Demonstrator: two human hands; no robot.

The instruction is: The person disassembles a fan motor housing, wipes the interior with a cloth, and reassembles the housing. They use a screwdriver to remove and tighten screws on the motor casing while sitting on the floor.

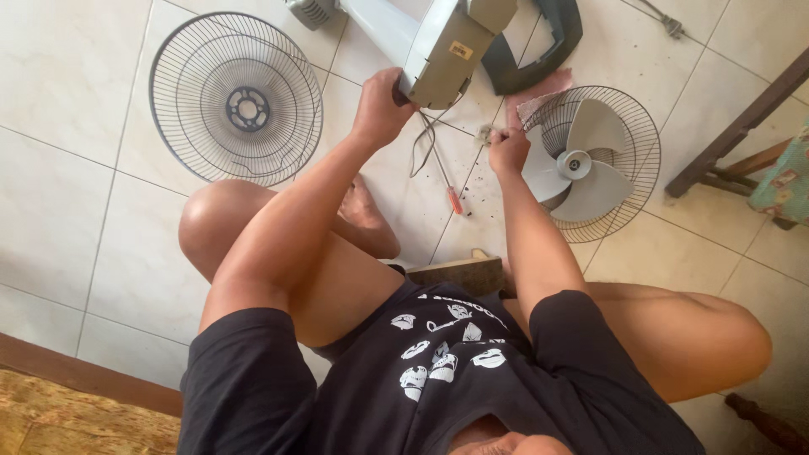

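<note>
Fan housing [442, 46], the pale grey motor body, was tipped up on the floor tiles [67, 126] right in front of us, and our left hand [381, 105] was wrapped around its lower edge, fingers curled tight on it. Our right hand [508, 150] sat lower on the floor, fingers pinched together near a small screw or bit by the rim of the grille, though we honestly couldn't tell if it actually held anything. Just beside that hand lay the front grille [628, 181] with the white fan blade [581, 164] resting inside it. A screwdriver with a red handle [451, 190] was on the tiles between our hands, next to some loose wires [425, 143]. The other grille [236, 97] lay flat off to our left, well apart, and a dark plastic cover [548, 46] sat behind the housing.
</note>
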